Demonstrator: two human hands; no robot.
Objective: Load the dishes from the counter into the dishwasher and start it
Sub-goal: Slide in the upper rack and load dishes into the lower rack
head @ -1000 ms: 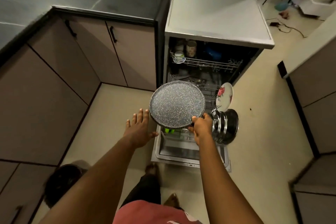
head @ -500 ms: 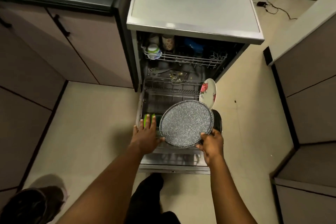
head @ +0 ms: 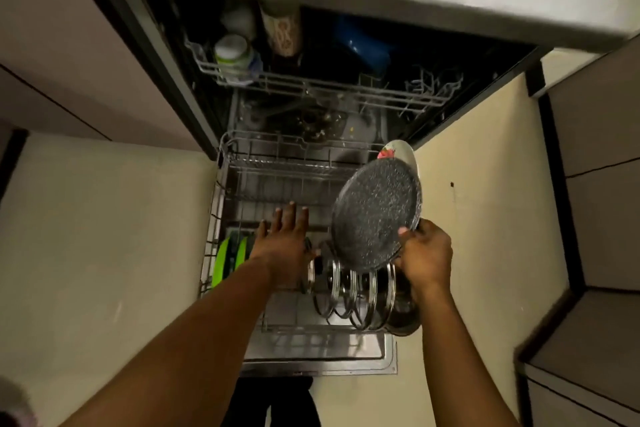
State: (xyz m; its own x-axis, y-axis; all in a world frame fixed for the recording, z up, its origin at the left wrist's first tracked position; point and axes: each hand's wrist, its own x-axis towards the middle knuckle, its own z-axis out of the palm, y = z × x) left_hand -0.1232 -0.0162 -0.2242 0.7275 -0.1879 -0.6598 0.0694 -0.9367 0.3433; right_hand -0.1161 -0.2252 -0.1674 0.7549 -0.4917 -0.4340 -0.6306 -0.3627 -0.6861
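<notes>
steel lids point(head: 337, 282) crowd rack point(head: 294, 166) below | right hand point(head: 427, 253) grips speckled plate point(head: 377, 215) | left hand point(head: 284, 239) spread, empty

Dishwasher point(head: 318, 348) open, door down, lower rack point(head: 277, 166) pulled out. Speckled plate point(head: 375, 215): round, dark grey w/ white flecks, tilted near upright over rack's right side, right hand point(head: 426, 256) pinching its lower edge. Floral plate point(head: 401, 149) on edge just behind it. Steel-rimmed lids point(head: 346, 284) upright in a row at front, green plates point(head: 230, 260) front-left. Upper rack point(head: 311, 87) holds cups point(head: 233, 57), left side.
</notes>
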